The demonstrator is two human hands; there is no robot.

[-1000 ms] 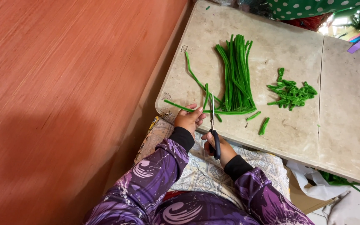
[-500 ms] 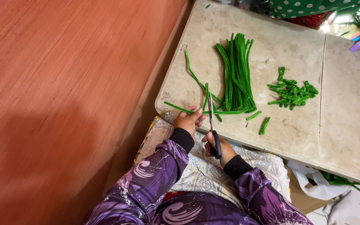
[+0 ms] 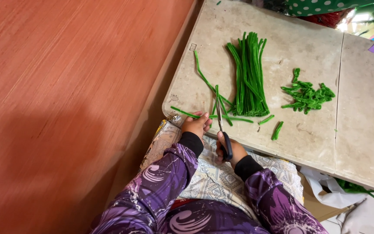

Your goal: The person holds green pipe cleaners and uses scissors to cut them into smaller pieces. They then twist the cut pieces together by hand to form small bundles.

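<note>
While the left hand (image 3: 197,124) pinches a green pipe cleaner (image 3: 211,116) at the table's (image 3: 308,143) near edge, the right hand (image 3: 230,149) grips black-handled scissors (image 3: 223,132), blades around it.

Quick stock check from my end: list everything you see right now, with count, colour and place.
Bundle of long stems: one, green, table middle.
Loose long stems: a few, green, left of the bundle.
Pile of cut pieces: one, green, right of the bundle.
Short pieces: two, green, near front edge.
Table: one, beige stone-like.
Wall: orange-brown, left.
Patterned cloth: one, pale, on lap.
Scissors: one, black handles, at a stem.
Left hand: holds a stem.
Right hand: grips the scissors.
</note>
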